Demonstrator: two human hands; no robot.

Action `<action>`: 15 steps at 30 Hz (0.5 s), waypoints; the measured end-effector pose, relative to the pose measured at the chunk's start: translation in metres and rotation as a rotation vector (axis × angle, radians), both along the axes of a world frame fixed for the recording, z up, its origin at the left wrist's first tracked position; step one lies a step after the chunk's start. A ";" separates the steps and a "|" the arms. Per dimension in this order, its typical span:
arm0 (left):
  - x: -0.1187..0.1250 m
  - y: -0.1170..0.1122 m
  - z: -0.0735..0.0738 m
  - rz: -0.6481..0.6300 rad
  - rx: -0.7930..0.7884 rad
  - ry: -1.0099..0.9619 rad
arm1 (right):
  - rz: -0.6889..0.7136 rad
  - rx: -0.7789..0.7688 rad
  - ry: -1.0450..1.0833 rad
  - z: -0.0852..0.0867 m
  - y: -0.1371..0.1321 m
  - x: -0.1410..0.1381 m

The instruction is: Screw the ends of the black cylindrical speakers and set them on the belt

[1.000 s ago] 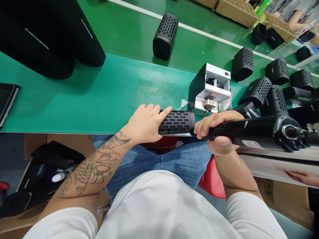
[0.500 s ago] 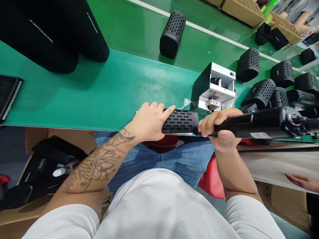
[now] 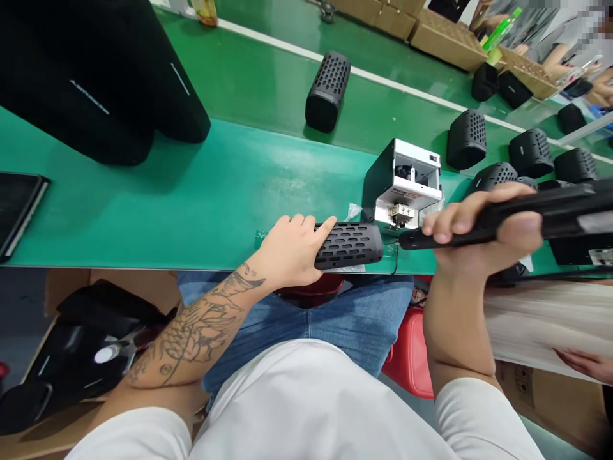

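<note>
My left hand [image 3: 297, 251] is closed over the left end of a black perforated speaker housing [image 3: 352, 246], which lies on its side along the front edge of the green mat. In my right hand [image 3: 483, 227] is a black electric screwdriver [image 3: 569, 207], held level with its thin bit toward the left. The bit's tip is a short way from the housing's right end, apart from it. Just behind the tip stands a screw feeder [image 3: 402, 185], a black and silver box with an open front. A crumpled clear plastic scrap [image 3: 353, 211] lies behind the housing.
Several perforated black speakers [image 3: 467, 139] stand at the right, and a single one [image 3: 328, 91] is at the back. Large black cases [image 3: 158, 83] fill the back left. A dark phone-like device [image 3: 19, 207] lies at the left edge. A co-worker's hand [image 3: 587, 364] shows at far right.
My right hand has drawn the screwdriver to the right, away from the end of the housing. My left hand keeps its hold on the housing. The view has tilted slightly upward.
</note>
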State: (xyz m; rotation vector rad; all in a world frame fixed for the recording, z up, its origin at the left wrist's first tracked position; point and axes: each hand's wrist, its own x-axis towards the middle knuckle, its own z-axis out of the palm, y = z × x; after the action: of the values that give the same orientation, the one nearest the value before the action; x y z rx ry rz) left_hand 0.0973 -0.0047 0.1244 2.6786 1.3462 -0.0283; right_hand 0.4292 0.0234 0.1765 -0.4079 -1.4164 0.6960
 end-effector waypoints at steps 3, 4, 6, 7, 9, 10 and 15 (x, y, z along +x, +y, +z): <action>0.003 -0.001 -0.001 -0.011 0.005 0.013 | -0.045 0.143 -0.062 0.011 0.014 0.027; 0.003 -0.002 -0.002 -0.013 0.013 0.003 | -0.122 0.163 -0.048 0.012 0.017 0.027; 0.001 -0.004 -0.006 -0.016 0.041 -0.039 | -0.337 0.175 0.038 0.009 0.024 0.019; -0.001 -0.005 -0.009 -0.021 0.062 -0.073 | -0.421 0.160 0.069 0.004 0.029 0.012; -0.011 -0.008 -0.018 -0.036 0.118 -0.168 | -0.474 0.096 0.052 -0.009 0.039 -0.001; -0.018 -0.009 -0.024 -0.048 0.152 -0.228 | -0.466 0.049 0.023 -0.016 0.043 -0.005; -0.068 -0.010 -0.083 -0.081 0.229 -0.636 | -0.433 -0.071 -0.022 -0.037 0.044 -0.002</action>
State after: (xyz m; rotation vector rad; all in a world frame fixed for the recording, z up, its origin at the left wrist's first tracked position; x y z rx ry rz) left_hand 0.0292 -0.0145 0.0410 2.5582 1.0763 0.9319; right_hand 0.4271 0.0678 0.1394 -0.7527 -1.2688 0.3895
